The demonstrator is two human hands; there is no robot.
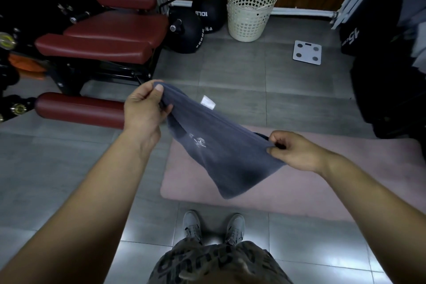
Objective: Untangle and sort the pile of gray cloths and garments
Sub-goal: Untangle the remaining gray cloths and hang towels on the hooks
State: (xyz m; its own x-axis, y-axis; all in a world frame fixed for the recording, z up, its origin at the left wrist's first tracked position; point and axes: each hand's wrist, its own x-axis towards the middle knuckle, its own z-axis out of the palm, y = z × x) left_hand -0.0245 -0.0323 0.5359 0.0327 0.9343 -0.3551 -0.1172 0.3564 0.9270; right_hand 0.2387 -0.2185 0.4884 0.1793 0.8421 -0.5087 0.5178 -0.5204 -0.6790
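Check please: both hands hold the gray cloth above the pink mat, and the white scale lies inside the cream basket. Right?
No: the head view shows the white scale on the floor, apart from the cream basket. The left hand and right hand do hold the gray cloth above the pink mat.

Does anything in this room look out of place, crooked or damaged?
Nothing looks spilled or damaged. Only the white square bathroom scale lies slightly crooked to the gray floor tiles, right of the cream perforated plastic basket.
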